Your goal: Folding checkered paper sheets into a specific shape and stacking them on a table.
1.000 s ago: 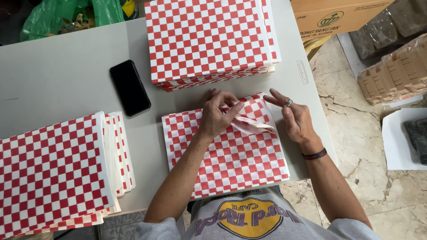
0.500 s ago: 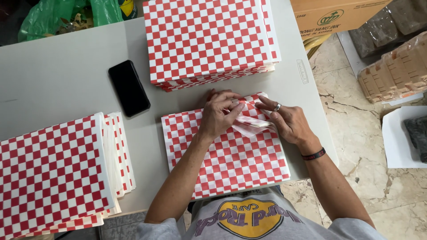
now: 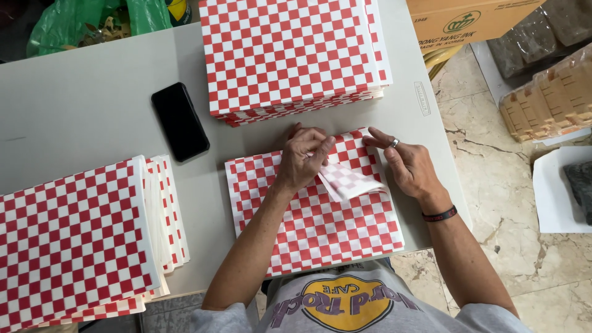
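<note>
Now I am mid-fold on the checked paper sheet (image 3: 314, 216) that lies at lower centre of the frame on the bench (image 3: 92, 111): its upper right corner is turned over, pale underside up, into a folded flap (image 3: 348, 180). My left hand (image 3: 305, 157) presses flat on the crease with fingers bent, pinching nothing. My right hand (image 3: 410, 166) has its fingers stretched out, the tips touching the sheet's top edge. The next move, I judge, calls for smoothing that crease flat without shifting the sheet. Half a second ago my right hand lay closer in over the flap; it has since drawn out to the right. A black phone (image 3: 180, 121) sits at upper left, a tall paper stack (image 3: 293, 55) above.
</note>
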